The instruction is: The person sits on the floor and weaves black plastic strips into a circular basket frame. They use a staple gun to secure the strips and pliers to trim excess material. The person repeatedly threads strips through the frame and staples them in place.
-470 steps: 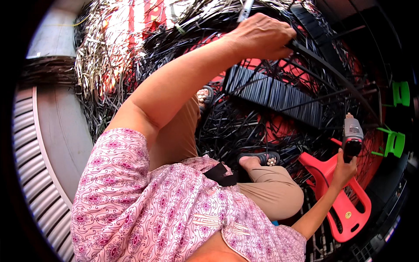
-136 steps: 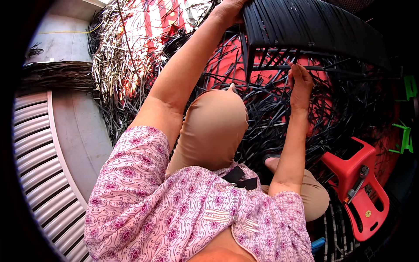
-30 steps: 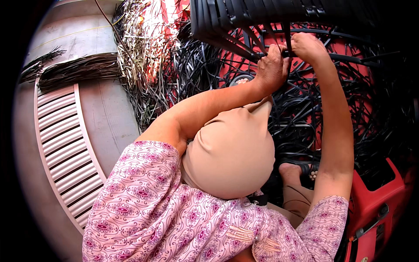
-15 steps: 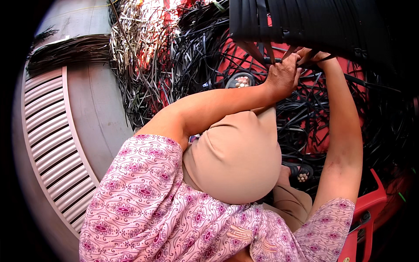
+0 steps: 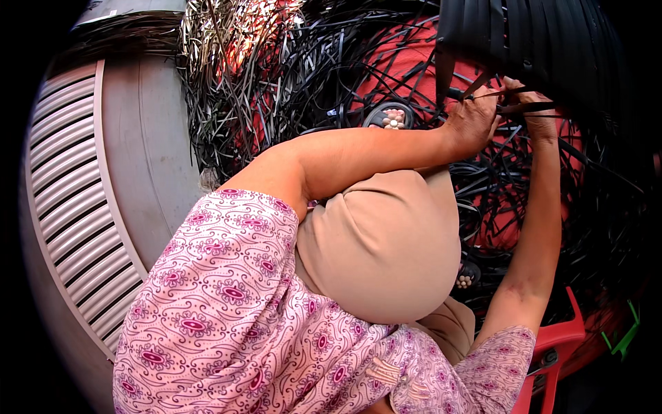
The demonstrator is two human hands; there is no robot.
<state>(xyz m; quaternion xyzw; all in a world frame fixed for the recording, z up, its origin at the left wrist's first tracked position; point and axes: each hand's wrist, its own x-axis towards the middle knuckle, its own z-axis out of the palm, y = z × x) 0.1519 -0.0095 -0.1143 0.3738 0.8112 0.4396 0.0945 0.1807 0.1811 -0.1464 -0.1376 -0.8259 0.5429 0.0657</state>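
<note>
The black strip-wrapped panel (image 5: 534, 45) hangs at your upper right, its lower edge just over your hands. A few seconds ago your left hand (image 5: 474, 121) was up at its corner; now it has joined your right hand (image 5: 539, 119) beneath that edge, so both work on one spot. Your left fingers pinch a black strip (image 5: 476, 83); I cannot tell whether the right fingers grip. Loose strips (image 5: 303, 79) litter the floor beyond.
</note>
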